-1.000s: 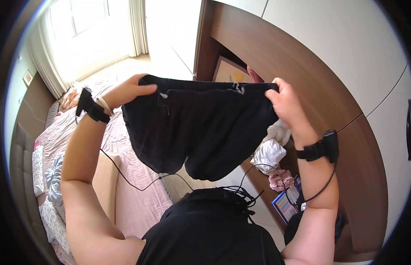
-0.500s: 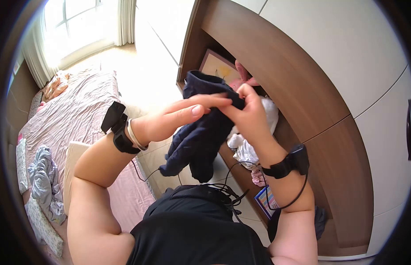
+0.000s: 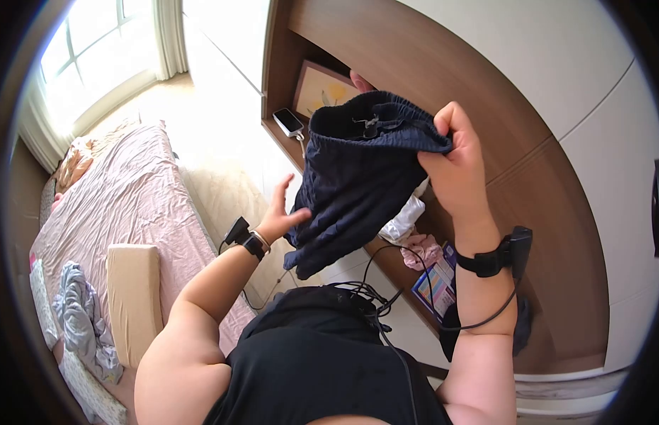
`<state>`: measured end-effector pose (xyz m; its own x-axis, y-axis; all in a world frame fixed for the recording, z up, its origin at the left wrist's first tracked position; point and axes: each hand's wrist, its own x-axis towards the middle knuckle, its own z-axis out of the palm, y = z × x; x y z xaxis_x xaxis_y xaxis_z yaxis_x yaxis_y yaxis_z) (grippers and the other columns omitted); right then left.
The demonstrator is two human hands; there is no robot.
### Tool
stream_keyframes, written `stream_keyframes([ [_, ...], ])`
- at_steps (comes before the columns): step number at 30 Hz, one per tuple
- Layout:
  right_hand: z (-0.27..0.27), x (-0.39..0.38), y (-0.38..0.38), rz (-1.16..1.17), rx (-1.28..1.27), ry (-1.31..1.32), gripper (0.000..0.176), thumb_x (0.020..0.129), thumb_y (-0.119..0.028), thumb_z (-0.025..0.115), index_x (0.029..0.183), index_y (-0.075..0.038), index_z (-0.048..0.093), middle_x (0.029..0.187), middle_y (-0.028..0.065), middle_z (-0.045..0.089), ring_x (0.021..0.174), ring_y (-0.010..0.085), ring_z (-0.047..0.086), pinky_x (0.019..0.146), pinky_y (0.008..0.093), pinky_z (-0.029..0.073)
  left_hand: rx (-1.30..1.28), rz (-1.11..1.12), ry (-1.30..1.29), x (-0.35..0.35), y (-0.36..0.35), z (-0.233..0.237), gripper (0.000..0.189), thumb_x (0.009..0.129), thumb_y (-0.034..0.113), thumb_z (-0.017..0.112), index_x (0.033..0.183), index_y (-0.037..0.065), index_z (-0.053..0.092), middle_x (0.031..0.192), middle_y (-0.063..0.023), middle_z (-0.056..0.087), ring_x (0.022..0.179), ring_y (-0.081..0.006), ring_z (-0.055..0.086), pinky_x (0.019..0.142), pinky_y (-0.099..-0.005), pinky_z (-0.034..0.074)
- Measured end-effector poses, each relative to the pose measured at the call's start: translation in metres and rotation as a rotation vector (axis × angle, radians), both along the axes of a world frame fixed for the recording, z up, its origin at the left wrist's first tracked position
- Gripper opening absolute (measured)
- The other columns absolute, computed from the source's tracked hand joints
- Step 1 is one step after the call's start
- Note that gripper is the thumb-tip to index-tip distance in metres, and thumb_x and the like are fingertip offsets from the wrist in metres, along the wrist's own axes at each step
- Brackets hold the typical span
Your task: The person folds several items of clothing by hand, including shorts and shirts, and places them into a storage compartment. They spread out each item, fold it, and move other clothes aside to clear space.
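Note:
Dark navy pants [image 3: 358, 184] with an elastic waistband hang in the air in front of me. The waistband gapes upward, and pale drawstring ends or threads show inside it. My right hand [image 3: 457, 159] pinches the waistband at its right corner. Lower down on the left side, my left hand [image 3: 278, 212] has its fingers spread, with the thumb against or just in front of the cloth. Whether the left fingers touch the fabric behind cannot be made out.
A bed [image 3: 117, 191] with a pink sheet and a beige foam pillow [image 3: 134, 301] lies to the left. On the wooden shelf ahead are a phone [image 3: 288, 122], a framed picture [image 3: 326, 88], white cloth and a pink scrunchie [image 3: 421, 251]. Black cables [image 3: 372, 301] hang at my waist.
My left hand has moved from the waistband down to the left side of the pants and spread open. My right hand has shifted right and up, stretching the waistband wider.

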<state>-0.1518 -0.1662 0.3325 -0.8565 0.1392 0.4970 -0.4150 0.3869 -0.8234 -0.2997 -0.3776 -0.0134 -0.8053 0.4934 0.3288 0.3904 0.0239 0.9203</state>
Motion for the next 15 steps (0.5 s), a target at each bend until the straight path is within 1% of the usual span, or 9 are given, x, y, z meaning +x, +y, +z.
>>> stream_keyframes([
  [3,0.007,0.016,0.009,-0.053,0.017,0.054,0.033,0.086,0.006,0.066,0.087,-0.013,0.039,0.081,-0.0083,0.039,0.074,0.0011,0.034,0.063,0.0186,0.033,-0.396,-0.055,0.181,0.004,0.012,-0.052,0.131,0.066,0.062,0.088,0.162,0.004,0.021,0.161,-0.0267,0.031,0.151,-0.0428,0.027,0.123,-0.0498,0.025],
  [5,0.011,0.028,0.014,-0.172,0.066,0.091,0.032,0.087,0.005,0.066,0.087,-0.012,0.039,0.080,-0.0090,0.040,0.074,0.0009,0.034,0.064,0.0188,0.033,-0.685,-0.087,-0.463,0.001,0.020,-0.087,0.137,0.065,0.082,0.076,0.162,0.003,0.021,0.159,-0.0275,0.034,0.151,-0.0408,0.030,0.120,-0.0502,0.030],
  [6,0.012,0.034,0.010,-0.192,0.012,0.091,0.033,0.087,0.005,0.067,0.088,-0.012,0.039,0.079,-0.0095,0.040,0.074,0.0010,0.035,0.063,0.0188,0.032,-0.689,-0.095,-0.461,0.007,0.019,-0.084,0.137,0.065,0.082,0.076,0.162,0.003,0.021,0.159,-0.0275,0.034,0.151,-0.0408,0.030,0.120,-0.0502,0.030],
  [8,0.010,0.047,0.004,-0.206,-0.020,0.090,0.034,0.086,0.004,0.069,0.088,-0.012,0.039,0.080,-0.0092,0.040,0.074,0.0010,0.035,0.063,0.0189,0.032,-0.902,-0.358,-1.074,0.027,0.013,-0.076,0.125,0.070,0.087,0.064,0.161,0.007,0.028,0.157,-0.0252,0.041,0.144,-0.0402,0.040,0.118,-0.0569,0.031],
  [9,0.008,0.053,0.002,-0.209,-0.050,0.094,0.035,0.086,0.002,0.071,0.088,-0.012,0.039,0.080,-0.0090,0.040,0.074,0.0011,0.035,0.063,0.0189,0.032,-0.889,-0.419,-1.268,0.028,0.021,-0.102,0.117,0.078,0.091,0.047,0.161,0.009,0.031,0.162,-0.0207,0.037,0.143,-0.0386,0.044,0.117,-0.0584,0.030],
  [11,0.007,0.067,-0.002,-0.213,-0.036,0.110,0.036,0.087,0.000,0.073,0.089,-0.013,0.039,0.081,-0.0085,0.039,0.074,0.0012,0.035,0.063,0.0187,0.032,-0.306,-0.609,-1.320,0.043,0.021,-0.100,0.097,0.094,0.077,0.041,0.159,0.006,0.032,0.165,-0.0150,0.034,0.145,-0.0354,0.042,0.120,-0.0553,0.029],
  [12,0.005,0.074,-0.004,-0.209,-0.021,0.124,0.038,0.087,-0.003,0.076,0.090,-0.013,0.039,0.082,-0.0081,0.038,0.074,0.0014,0.035,0.064,0.0185,0.031,-0.317,-0.618,-1.323,0.043,0.026,-0.097,0.097,0.094,0.077,0.041,0.159,0.006,0.032,0.165,-0.0150,0.034,0.145,-0.0354,0.042,0.120,-0.0553,0.029],
  [14,0.000,0.090,0.004,-0.289,0.063,0.149,0.039,0.086,-0.006,0.078,0.090,-0.013,0.040,0.082,-0.0076,0.038,0.075,0.0018,0.035,0.064,0.0185,0.031,0.487,-0.676,-1.333,0.037,0.045,-0.090,0.078,0.103,0.064,0.035,0.159,0.010,0.033,0.163,-0.0106,0.040,0.147,-0.0313,0.040,0.122,-0.0517,0.027],
  [15,-0.002,0.098,0.010,-0.351,0.150,0.177,0.041,0.086,-0.010,0.080,0.091,-0.013,0.040,0.083,-0.0072,0.038,0.075,0.0023,0.035,0.064,0.0184,0.031,0.622,-0.640,-1.320,0.034,0.051,-0.079,0.066,0.104,0.064,0.033,0.150,0.019,0.047,0.146,-0.0050,0.058,0.132,-0.0246,0.054,0.114,-0.0468,0.034],
])
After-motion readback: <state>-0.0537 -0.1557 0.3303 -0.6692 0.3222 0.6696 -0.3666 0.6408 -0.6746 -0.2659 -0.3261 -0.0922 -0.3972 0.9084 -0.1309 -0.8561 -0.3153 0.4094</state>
